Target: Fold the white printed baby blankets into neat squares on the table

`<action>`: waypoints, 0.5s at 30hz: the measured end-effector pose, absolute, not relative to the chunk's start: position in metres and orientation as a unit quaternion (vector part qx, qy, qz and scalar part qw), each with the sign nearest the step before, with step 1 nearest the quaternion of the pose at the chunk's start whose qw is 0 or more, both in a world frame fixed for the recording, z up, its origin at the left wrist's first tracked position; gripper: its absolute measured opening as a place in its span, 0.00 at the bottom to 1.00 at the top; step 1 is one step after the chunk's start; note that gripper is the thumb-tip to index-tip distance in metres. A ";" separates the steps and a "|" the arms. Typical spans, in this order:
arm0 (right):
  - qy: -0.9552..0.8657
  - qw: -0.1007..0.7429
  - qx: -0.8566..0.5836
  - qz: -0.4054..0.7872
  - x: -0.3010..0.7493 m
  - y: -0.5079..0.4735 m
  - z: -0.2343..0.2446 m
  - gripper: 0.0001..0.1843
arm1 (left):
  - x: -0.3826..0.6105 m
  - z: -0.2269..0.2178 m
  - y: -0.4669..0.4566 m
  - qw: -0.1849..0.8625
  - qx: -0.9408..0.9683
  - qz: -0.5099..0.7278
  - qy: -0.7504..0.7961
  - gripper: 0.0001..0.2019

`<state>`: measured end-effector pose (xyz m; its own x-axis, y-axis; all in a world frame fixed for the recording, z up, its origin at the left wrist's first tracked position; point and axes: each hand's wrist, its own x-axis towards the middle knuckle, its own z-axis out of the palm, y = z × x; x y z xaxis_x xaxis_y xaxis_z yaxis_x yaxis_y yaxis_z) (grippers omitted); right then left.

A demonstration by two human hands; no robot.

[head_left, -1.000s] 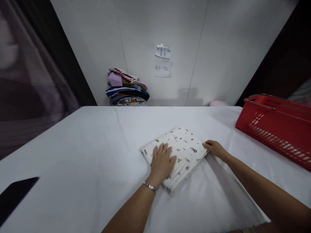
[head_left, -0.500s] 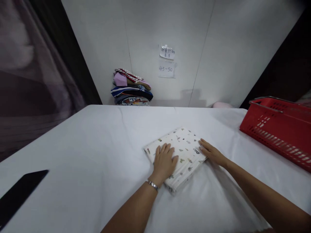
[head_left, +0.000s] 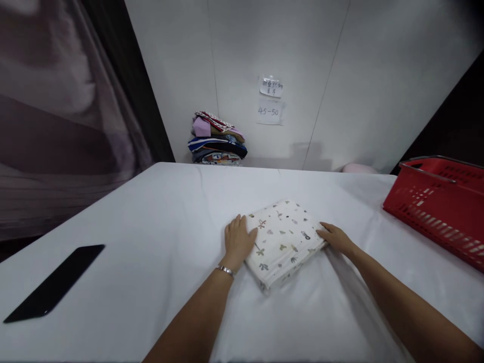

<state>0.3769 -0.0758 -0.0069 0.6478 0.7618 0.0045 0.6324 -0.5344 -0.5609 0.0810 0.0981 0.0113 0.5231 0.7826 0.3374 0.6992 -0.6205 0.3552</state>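
A folded white cloth (head_left: pixel 282 237) with small plant-like prints lies flat on the white-covered table, turned at an angle to it. My left hand (head_left: pixel 239 241) rests along its left edge, fingers stretched out and the thumb over the cloth; a silvery band circles that wrist. At the right corner, my right hand (head_left: pixel 336 238) touches the cloth with its fingers extended. The undersides of both hands are hidden.
A red plastic basket (head_left: pixel 446 206) with a metal handle stands at the right. Several folded fabrics form a stack (head_left: pixel 217 143) beyond the far edge, by the wall. A flat black object (head_left: pixel 56 282) lies on the white table (head_left: pixel 159 212) at the left.
My left hand has slid from the top of the cloth to its left edge, uncovering more print. The right hand stays at the right corner. The view has shifted slightly left.
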 end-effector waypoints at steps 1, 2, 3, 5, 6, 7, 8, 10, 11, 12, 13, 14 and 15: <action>-0.402 0.270 -0.866 0.125 0.378 -0.075 -0.007 0.29 | 0.079 0.012 0.102 0.096 0.862 0.230 0.441 0.25; -0.405 0.273 -0.863 0.132 0.380 -0.074 -0.006 0.29 | 0.077 0.012 0.106 0.105 0.856 0.222 0.455 0.26; -0.408 0.274 -0.860 0.140 0.380 -0.074 -0.006 0.28 | 0.074 0.013 0.109 0.114 0.849 0.212 0.470 0.28; -0.412 0.273 -0.858 0.143 0.380 -0.075 -0.006 0.28 | 0.071 0.014 0.116 0.137 0.832 0.185 0.505 0.29; -0.412 0.273 -0.859 0.133 0.378 -0.077 -0.007 0.28 | 0.069 0.015 0.119 0.157 0.824 0.167 0.518 0.28; -0.411 0.276 -0.861 0.116 0.376 -0.079 -0.008 0.28 | 0.068 0.016 0.123 0.182 0.819 0.150 0.523 0.27; -0.410 0.280 -0.863 0.096 0.371 -0.082 -0.010 0.28 | 0.068 0.018 0.127 0.206 0.818 0.138 0.520 0.24; -0.406 0.287 -0.865 0.065 0.355 -0.091 -0.013 0.30 | 0.071 0.024 0.138 0.226 0.826 0.139 0.498 0.19; -0.403 0.287 -0.867 0.061 0.343 -0.096 -0.014 0.32 | 0.075 0.029 0.145 0.218 0.835 0.150 0.483 0.17; -0.401 0.285 -0.868 0.067 0.329 -0.102 -0.015 0.34 | 0.079 0.035 0.154 0.192 0.847 0.168 0.466 0.16; -0.397 0.284 -0.870 0.075 0.314 -0.107 -0.015 0.36 | 0.084 0.041 0.163 0.166 0.859 0.182 0.449 0.16; -0.397 0.283 -0.869 0.083 0.297 -0.113 -0.014 0.38 | 0.090 0.048 0.173 0.145 0.869 0.195 0.432 0.17; -0.405 0.283 -0.864 0.096 0.281 -0.118 -0.013 0.40 | 0.097 0.055 0.182 0.134 0.877 0.197 0.416 0.17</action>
<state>0.2811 -0.1184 -0.0133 0.6545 0.7534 0.0641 0.6451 -0.5122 -0.5671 0.0966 0.1823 0.0546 0.5758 0.7834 0.2337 0.6775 -0.6173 0.3999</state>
